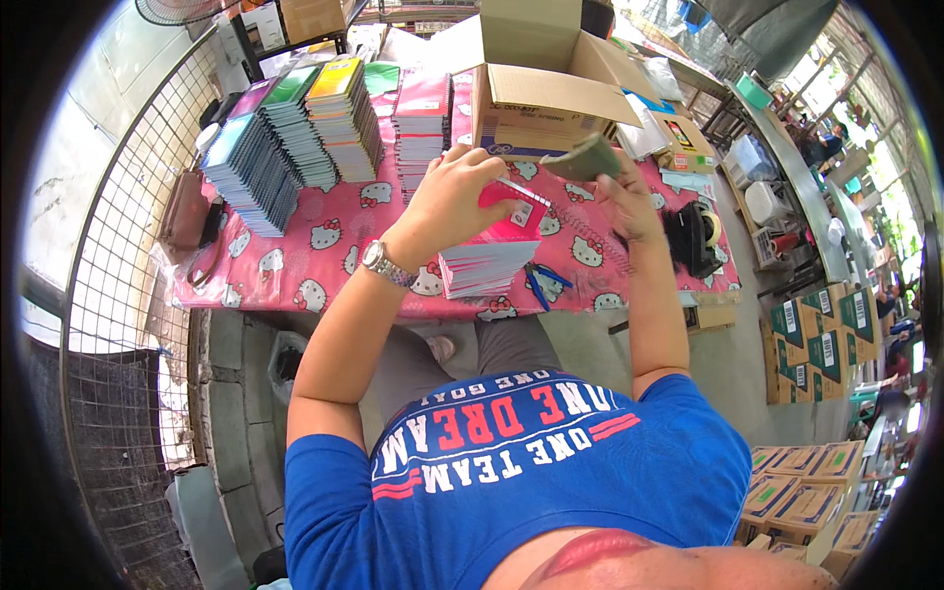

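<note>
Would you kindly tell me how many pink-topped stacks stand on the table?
2: the rear stack stands left of the open cardboard box; the front stack sits near the left hand, beside the blue-handled pliers. Others may hide behind the box.

Two hands up from you, left hand (460, 187) and right hand (629, 205), plus one watch (383, 262) and one green cloth-like piece (585, 160)! One table (329, 264), and here come your notebook stacks: one blue (254, 182), one purple (254, 96), one green (303, 138), one yellow (346, 116), one red (423, 120), one pink (489, 261)! One pliers (544, 285), one tape dispenser (700, 236), one open carton (544, 108)!
</note>
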The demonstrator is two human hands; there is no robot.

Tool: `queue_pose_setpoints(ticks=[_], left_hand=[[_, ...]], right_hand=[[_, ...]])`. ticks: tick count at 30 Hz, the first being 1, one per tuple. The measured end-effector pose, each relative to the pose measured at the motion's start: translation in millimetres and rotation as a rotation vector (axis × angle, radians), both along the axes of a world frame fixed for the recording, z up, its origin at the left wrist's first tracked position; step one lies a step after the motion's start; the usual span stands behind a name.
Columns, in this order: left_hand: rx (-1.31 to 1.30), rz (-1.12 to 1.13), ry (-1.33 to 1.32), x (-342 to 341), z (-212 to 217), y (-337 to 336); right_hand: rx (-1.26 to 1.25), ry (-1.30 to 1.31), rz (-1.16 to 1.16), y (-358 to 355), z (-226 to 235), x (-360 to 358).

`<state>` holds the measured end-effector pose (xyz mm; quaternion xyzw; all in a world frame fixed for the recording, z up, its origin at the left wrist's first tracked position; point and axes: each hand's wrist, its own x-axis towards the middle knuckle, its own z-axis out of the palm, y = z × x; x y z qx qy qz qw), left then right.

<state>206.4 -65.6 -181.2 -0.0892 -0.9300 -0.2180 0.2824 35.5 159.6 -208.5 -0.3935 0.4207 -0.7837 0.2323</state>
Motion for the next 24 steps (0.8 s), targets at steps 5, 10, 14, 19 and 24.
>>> queue_pose_setpoints(ticks=[5, 10, 14, 19, 24], left_hand=[[0.016, -0.044, 0.029, -10, 3, 4], [0.030, -0.015, -0.020, -8, 3, 3], [0.121, -0.037, 0.052, -8, -3, -6], [0.184, 0.011, 0.020, -2, 0, -24], [0.241, -0.023, -0.054, -5, -1, -27]], right_hand=[[0.759, 0.945, -0.151, 16, 52, 9], [0.589, 0.571, -0.048, 9, 53, 12], [0.589, 0.608, -0.061, 0, 53, 2], [0.244, 0.287, -0.002, -4, 40, 0], [0.217, 0.171, 0.065, -23, 55, 12]])
